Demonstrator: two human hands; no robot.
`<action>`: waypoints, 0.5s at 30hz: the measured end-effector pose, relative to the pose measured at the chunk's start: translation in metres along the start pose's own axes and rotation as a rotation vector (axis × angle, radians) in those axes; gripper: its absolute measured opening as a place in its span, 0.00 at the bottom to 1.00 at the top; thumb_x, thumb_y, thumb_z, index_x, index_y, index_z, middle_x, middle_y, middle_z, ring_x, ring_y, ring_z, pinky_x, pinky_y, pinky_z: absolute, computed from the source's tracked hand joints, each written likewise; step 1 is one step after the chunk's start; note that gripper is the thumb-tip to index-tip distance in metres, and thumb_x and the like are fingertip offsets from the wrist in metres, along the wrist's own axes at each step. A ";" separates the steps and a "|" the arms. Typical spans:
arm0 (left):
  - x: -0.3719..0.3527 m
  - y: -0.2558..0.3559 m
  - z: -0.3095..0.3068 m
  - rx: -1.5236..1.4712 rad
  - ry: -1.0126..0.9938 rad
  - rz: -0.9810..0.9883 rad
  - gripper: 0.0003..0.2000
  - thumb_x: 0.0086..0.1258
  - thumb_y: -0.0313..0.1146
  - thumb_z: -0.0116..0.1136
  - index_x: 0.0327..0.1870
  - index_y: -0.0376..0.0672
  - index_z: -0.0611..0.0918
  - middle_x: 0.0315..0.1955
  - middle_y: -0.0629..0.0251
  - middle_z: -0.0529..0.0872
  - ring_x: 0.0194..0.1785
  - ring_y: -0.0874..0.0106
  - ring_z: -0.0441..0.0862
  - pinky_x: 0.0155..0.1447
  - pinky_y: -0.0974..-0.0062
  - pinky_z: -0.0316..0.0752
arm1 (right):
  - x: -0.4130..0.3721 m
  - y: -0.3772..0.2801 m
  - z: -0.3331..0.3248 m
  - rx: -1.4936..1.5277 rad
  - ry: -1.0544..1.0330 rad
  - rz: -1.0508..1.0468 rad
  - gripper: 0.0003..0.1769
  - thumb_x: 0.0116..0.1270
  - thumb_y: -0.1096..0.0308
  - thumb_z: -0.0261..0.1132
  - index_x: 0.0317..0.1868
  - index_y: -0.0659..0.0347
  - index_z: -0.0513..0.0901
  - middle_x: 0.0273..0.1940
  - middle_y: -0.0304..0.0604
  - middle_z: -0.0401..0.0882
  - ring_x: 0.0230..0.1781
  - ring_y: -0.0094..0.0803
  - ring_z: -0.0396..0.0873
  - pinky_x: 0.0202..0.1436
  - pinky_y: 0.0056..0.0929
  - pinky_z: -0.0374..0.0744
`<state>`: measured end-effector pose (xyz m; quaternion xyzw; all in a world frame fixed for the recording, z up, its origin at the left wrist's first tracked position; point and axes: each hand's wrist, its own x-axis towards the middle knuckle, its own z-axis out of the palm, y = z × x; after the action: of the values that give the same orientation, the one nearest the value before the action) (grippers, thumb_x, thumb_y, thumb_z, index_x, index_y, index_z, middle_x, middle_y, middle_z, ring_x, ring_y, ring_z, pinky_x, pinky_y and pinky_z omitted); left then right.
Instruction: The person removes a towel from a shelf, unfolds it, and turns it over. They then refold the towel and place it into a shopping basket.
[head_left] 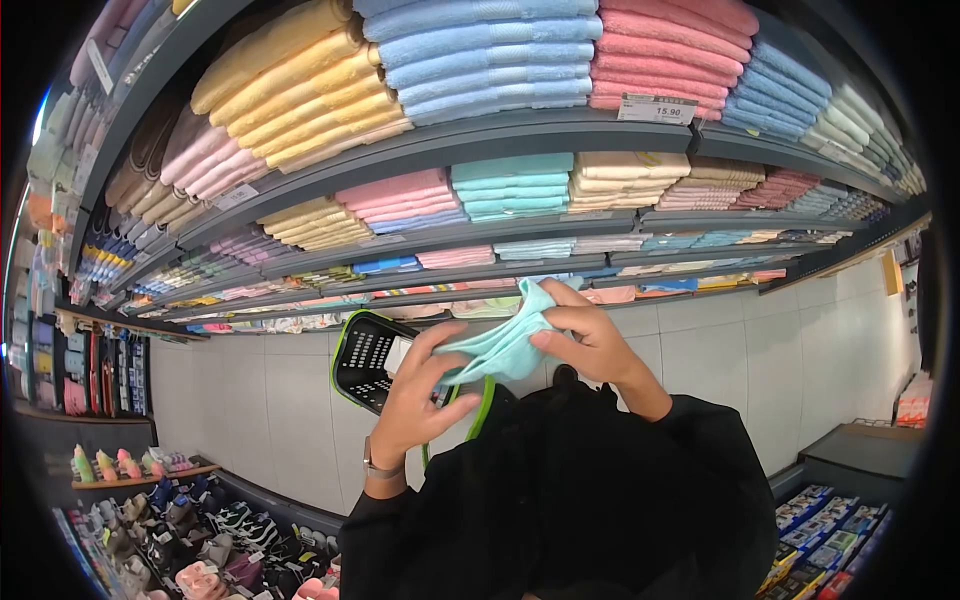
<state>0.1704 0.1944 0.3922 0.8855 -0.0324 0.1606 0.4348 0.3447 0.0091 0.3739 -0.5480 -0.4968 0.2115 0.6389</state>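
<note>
A mint green cloth, loosely bunched and folded, hangs between my two hands in front of my body. My right hand pinches its upper right end between thumb and fingers. At the cloth's left end is my left hand, its fingers spread and curved, with the thumb apart; the fingertips touch or overlap the cloth's edge. Below and behind the cloth, a black basket with a bright green rim stands on the floor, and something white lies in it. The cloth and my left hand hide part of the basket.
Shelves of folded towels in several colours run across the front, with a price tag on the upper shelf edge. Shoes fill a low display at lower left. Packaged goods are at lower right. Pale floor tiles lie between.
</note>
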 end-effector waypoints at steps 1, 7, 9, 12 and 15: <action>0.003 0.003 0.003 0.096 0.045 -0.009 0.14 0.55 0.30 0.68 0.41 0.35 0.80 0.53 0.49 0.77 0.52 0.54 0.77 0.55 0.63 0.72 | 0.000 0.000 0.000 0.016 0.008 0.004 0.09 0.66 0.72 0.62 0.39 0.72 0.79 0.45 0.47 0.71 0.46 0.33 0.68 0.52 0.29 0.66; -0.008 -0.009 0.004 0.185 0.186 -0.035 0.08 0.55 0.25 0.67 0.32 0.33 0.80 0.33 0.54 0.81 0.34 0.57 0.79 0.38 0.68 0.73 | 0.005 0.003 0.002 -0.021 0.135 0.037 0.10 0.67 0.71 0.61 0.39 0.72 0.80 0.44 0.45 0.72 0.47 0.33 0.69 0.53 0.29 0.67; -0.011 -0.008 0.000 0.165 0.210 -0.053 0.08 0.55 0.25 0.67 0.30 0.34 0.79 0.31 0.54 0.80 0.32 0.59 0.78 0.36 0.68 0.72 | 0.006 0.006 0.002 -0.065 0.139 0.020 0.10 0.68 0.71 0.60 0.39 0.72 0.80 0.45 0.45 0.72 0.47 0.33 0.70 0.53 0.29 0.68; -0.012 -0.007 -0.005 0.138 0.247 -0.070 0.08 0.55 0.24 0.67 0.28 0.34 0.78 0.29 0.55 0.80 0.30 0.60 0.77 0.34 0.69 0.71 | 0.004 0.014 0.005 -0.129 0.151 0.005 0.10 0.68 0.71 0.60 0.39 0.73 0.80 0.46 0.46 0.73 0.47 0.34 0.71 0.52 0.29 0.69; -0.014 -0.008 -0.009 0.145 0.269 -0.082 0.08 0.55 0.24 0.66 0.27 0.34 0.77 0.29 0.56 0.80 0.30 0.61 0.77 0.34 0.69 0.70 | 0.004 0.017 0.008 -0.210 0.156 -0.023 0.10 0.67 0.71 0.61 0.39 0.73 0.80 0.45 0.47 0.74 0.45 0.34 0.72 0.49 0.29 0.70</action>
<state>0.1562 0.2053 0.3874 0.8857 0.0742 0.2619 0.3761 0.3440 0.0210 0.3594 -0.6209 -0.4712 0.1080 0.6171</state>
